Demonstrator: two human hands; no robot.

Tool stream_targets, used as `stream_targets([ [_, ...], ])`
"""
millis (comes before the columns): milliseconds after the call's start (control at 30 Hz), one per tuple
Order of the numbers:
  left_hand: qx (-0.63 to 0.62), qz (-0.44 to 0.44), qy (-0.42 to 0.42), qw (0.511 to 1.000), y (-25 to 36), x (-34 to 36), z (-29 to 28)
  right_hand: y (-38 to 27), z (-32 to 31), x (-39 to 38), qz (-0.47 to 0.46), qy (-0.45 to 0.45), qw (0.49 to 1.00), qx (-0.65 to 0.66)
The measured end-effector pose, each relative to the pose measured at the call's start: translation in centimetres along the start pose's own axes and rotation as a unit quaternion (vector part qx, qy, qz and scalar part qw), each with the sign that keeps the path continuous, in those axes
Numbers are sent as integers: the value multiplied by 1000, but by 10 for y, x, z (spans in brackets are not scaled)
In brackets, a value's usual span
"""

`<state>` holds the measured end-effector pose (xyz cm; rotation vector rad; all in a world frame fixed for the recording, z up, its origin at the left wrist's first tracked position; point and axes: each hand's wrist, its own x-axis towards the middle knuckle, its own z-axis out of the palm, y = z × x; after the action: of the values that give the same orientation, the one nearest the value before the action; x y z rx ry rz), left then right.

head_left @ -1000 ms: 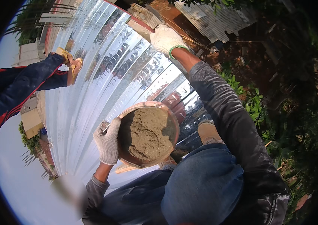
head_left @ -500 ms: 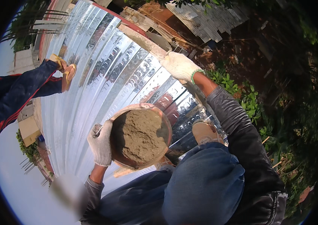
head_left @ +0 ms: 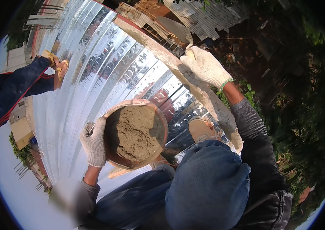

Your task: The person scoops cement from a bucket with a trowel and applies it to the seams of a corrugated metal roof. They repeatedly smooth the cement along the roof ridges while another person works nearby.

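My left hand (head_left: 93,143), in a pale knitted glove, grips the left rim of a round bucket (head_left: 165,126). Grey-brown wet mortar (head_left: 133,132) with a rough surface nearly fills it. A bit of dark metal shows at the top of that glove; I cannot make out what it belongs to. My right hand (head_left: 206,68), gloved too, is closed round the pale handle of a trowel (head_left: 176,30). The trowel's grey blade points up and left, past the outer side of a mortar-covered ledge (head_left: 151,44). The glove is beside that ledge.
Shiny corrugated metal sheeting (head_left: 74,96) curves away to the left. My shoe (head_left: 202,130) stands on it near the ledge. Another person's feet in yellow flip-flops (head_left: 61,68) are at the far left. Beyond the ledge lie plants, lower ground and an old corrugated roof (head_left: 204,17).
My right hand has moved right and outward from the ledge, and the trowel blade now shows plainly. The bucket and my left hand sit slightly further left and higher in view.
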<state>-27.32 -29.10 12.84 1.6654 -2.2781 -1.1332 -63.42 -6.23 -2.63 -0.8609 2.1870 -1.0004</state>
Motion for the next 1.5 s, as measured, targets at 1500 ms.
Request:
stream_targets([
  [1500,-101,4,-25,995,13,3,5,-109,63,-154,-23,-496,866,53],
])
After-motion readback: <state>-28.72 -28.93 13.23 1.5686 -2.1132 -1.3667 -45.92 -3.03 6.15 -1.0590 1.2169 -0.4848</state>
